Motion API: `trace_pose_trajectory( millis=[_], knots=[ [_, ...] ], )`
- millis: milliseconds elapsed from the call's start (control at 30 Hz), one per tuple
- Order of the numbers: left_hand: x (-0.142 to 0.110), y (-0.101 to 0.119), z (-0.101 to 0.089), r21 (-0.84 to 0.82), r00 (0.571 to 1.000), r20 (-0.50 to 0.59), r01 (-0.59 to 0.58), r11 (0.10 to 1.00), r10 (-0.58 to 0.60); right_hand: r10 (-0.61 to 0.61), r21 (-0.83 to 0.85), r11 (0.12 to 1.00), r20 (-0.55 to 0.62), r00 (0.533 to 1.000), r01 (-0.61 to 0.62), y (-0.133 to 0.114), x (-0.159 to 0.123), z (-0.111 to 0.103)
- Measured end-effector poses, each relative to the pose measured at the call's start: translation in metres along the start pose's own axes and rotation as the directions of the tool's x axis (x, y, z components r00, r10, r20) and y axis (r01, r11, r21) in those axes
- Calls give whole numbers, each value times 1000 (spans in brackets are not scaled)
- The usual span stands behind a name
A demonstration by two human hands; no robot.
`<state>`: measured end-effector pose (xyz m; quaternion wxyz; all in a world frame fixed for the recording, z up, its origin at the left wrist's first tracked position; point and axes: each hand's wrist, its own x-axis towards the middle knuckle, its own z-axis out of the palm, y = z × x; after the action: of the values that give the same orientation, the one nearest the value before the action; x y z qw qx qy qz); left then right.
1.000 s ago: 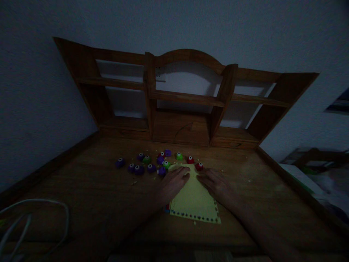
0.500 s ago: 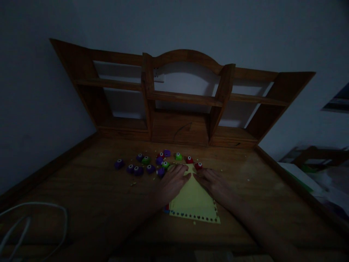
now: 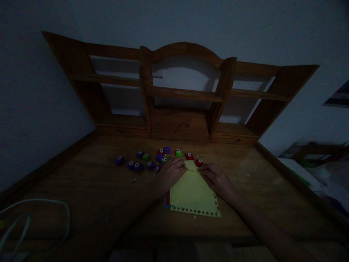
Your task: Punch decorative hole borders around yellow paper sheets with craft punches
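Observation:
A yellow sheet of paper (image 3: 195,191) lies on the desk, with small shaped holes punched along its near edge and part of its right edge. My left hand (image 3: 172,174) is closed at the sheet's upper left, thumb and fingers pinching it. Across from it, my right hand (image 3: 218,178) pinches the paper at the upper right. A crease or fold line runs between the two sets of fingertips. Red and blue sheets (image 3: 167,200) peek out under the left side. Just beyond my right fingers sits a red craft punch (image 3: 199,162); a green punch (image 3: 165,160) is partly hidden behind my left hand.
Several purple punches (image 3: 138,167) stand to the left, with a green punch (image 3: 178,153) and a red punch (image 3: 189,156) farther back. Paper bits (image 3: 133,180) are scattered about. A wooden shelf unit (image 3: 180,123) rises behind. A white cable (image 3: 67,214) loops at lower left.
My hands have moved slightly apart along the sheet's far part, and the crease between them now shows more clearly. The view has shifted a little.

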<state>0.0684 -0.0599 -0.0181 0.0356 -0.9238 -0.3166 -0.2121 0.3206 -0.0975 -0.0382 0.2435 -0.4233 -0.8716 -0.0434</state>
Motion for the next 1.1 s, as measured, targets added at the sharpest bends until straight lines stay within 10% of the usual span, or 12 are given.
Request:
trace_pose_trajectory(
  millis=[500, 1100],
  knots=[
    [-6, 5, -3, 281, 975, 50, -220, 934, 215, -156, -191, 967, 76, 985, 168, -1, -6, -7],
    [-10, 5, 0, 93, 983, 120, -149, 984, 138, -60, -168, 983, 82, 995, 74, -4, -6, -6]
  ],
)
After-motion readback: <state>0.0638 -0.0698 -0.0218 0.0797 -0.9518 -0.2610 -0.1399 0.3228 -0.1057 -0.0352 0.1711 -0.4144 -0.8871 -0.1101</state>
